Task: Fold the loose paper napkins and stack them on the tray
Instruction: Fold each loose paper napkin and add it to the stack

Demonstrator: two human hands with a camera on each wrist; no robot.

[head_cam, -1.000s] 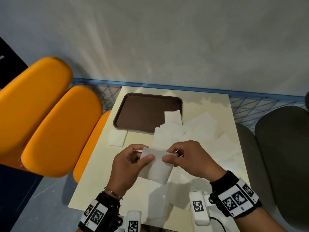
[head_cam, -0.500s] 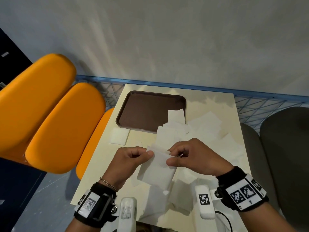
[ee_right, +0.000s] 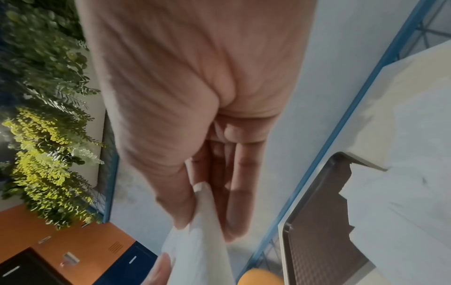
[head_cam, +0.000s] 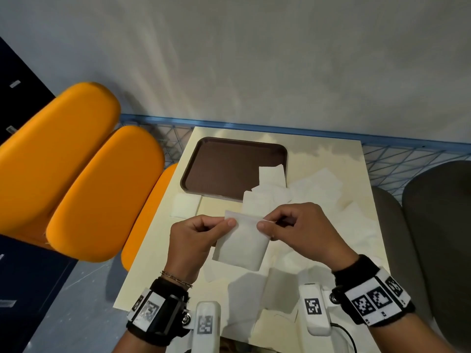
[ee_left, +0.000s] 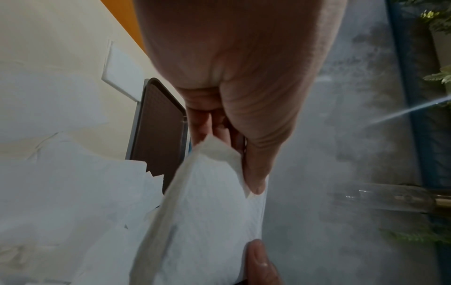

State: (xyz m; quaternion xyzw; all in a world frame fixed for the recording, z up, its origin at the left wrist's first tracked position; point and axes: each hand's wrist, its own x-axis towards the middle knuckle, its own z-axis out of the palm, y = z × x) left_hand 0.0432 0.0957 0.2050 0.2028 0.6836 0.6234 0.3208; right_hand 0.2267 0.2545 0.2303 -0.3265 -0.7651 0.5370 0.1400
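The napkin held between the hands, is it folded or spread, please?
Folded: the napkin shows doubled layers at the edge that the left hand and right hand pinch.

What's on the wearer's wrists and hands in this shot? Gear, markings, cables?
Both hands are bare. The left hand has a thin chain bracelet at the wrist above a black band with white square-code tags. The right hand has a matching black tagged band. Each wrist carries a white camera block with a code tag; a black cable leaves the right one.
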